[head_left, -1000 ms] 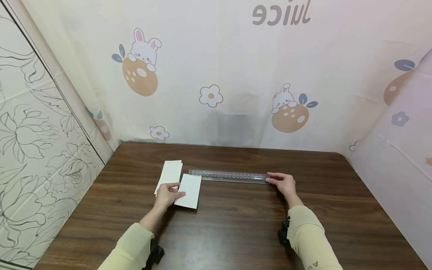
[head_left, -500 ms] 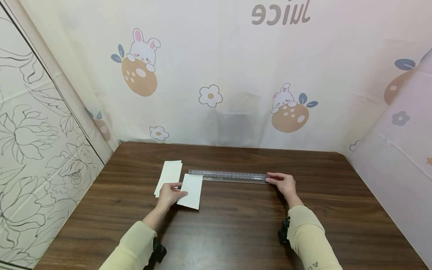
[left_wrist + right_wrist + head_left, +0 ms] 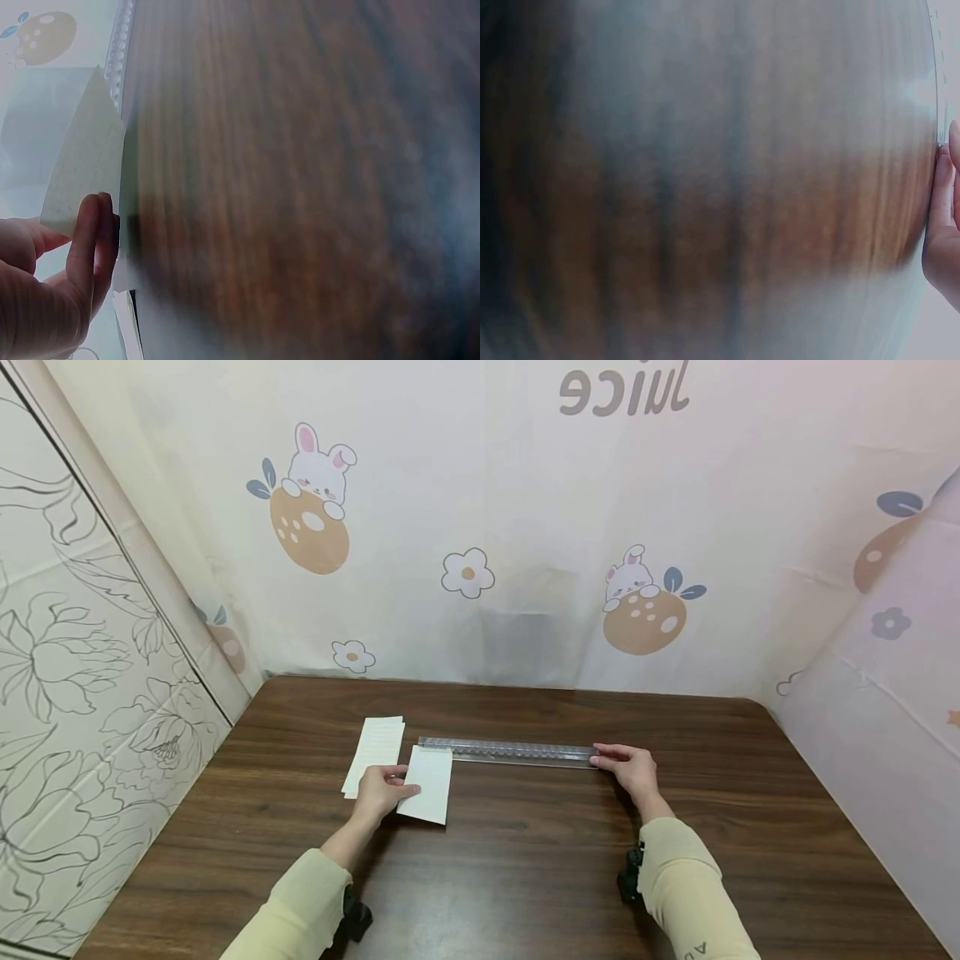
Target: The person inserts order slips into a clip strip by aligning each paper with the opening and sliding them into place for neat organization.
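Head view looks down toward twelve o'clock; wrist views, low and close, face the shared tabletop (image 3: 525,852).

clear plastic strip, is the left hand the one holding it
No, the right hand pinches the clear plastic strip, while the left hand holds a paper card.

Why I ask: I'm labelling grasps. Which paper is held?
The rightmost paper, pinched by the left hand, its top overlapping the ruler in the head view. The others lie on the table to its left.
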Demonstrator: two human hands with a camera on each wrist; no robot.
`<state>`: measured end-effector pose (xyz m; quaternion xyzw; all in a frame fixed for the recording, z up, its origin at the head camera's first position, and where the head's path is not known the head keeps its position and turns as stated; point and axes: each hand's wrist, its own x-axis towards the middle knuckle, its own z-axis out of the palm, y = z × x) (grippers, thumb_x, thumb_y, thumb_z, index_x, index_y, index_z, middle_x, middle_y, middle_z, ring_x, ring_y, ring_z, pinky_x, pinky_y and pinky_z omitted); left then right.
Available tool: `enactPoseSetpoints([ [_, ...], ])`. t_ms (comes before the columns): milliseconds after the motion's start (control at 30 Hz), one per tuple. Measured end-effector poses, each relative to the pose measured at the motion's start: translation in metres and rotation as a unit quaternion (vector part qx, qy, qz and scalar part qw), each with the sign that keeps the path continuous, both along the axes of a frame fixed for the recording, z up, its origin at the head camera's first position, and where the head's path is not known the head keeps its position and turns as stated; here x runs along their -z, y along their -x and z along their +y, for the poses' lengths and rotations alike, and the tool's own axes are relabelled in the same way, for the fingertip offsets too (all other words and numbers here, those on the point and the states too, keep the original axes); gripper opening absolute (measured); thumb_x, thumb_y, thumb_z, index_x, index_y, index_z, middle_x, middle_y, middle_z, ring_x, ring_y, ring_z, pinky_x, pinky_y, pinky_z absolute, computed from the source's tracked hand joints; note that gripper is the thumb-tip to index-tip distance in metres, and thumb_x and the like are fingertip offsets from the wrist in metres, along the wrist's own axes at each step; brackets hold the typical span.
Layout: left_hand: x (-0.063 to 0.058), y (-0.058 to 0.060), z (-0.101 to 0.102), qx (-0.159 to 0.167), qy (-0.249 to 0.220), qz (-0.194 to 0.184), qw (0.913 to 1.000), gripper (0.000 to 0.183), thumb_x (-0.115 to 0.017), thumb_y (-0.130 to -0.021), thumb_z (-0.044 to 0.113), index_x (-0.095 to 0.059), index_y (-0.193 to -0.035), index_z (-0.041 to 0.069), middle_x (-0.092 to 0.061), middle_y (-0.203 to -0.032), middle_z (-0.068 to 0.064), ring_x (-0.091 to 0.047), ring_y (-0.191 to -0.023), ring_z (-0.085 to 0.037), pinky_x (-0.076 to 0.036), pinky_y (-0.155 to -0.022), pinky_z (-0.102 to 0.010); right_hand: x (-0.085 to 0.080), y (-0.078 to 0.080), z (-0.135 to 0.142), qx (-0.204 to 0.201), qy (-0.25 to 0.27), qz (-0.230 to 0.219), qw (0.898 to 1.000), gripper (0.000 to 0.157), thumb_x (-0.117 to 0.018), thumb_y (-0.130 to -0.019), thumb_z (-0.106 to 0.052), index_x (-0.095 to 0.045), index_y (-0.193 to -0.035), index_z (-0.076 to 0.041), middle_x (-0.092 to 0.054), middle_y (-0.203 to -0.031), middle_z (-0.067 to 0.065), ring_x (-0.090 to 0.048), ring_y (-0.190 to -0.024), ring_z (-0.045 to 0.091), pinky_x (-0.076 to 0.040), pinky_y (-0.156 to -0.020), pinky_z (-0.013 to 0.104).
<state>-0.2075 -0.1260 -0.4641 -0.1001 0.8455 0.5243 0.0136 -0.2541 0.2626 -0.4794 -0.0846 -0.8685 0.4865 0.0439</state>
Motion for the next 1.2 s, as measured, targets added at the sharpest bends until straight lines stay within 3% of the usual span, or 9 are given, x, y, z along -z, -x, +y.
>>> enactPoseSetpoints([
  [267, -0.0015, -0.0030, -0.0020, 0.003, 0.010, 0.011, 0.9999, 0.040, -0.077, -0.065, 0.006, -0.063, -0.101, -0.007, -0.059, -0.076, -0.012, -0.054, -0.070, -0.019, -0.045, -0.058, -0.028, -0.0001, -0.0004, 0.0002, -0.001, 0.003, -0.005, 1.000, 0.038, -0.071, -0.076, -0.021, -0.064, -0.108, -0.003, -0.057, -0.113, 0.018, -0.046, -0.111, 0.030, -0.035, -0.091, 0.042],
  [467, -0.0030, -0.0035, -0.0011, 0.000, 0.013, -0.005, 0.9999, 0.040, -0.075, -0.066, 0.003, -0.062, -0.103, -0.007, -0.061, -0.082, -0.015, -0.056, -0.078, -0.023, -0.046, -0.062, -0.030, 0.0001, 0.0001, 0.0004, 0.000, 0.000, -0.005, 1.000, 0.038, -0.071, -0.075, -0.022, -0.064, -0.108, -0.004, -0.057, -0.114, 0.018, -0.045, -0.111, 0.031, -0.034, -0.091, 0.043],
  [1200, -0.0013, 0.0003, 0.0042, -0.003, -0.002, 0.001, 1.0000, 0.039, -0.074, -0.068, 0.003, -0.061, -0.103, -0.008, -0.061, -0.081, -0.015, -0.055, -0.076, -0.022, -0.045, -0.061, -0.029, -0.0013, -0.0018, -0.0024, 0.005, 0.002, -0.005, 1.000, 0.037, -0.071, -0.075, -0.019, -0.064, -0.107, -0.002, -0.058, -0.111, 0.018, -0.046, -0.110, 0.031, -0.035, -0.091, 0.042],
])
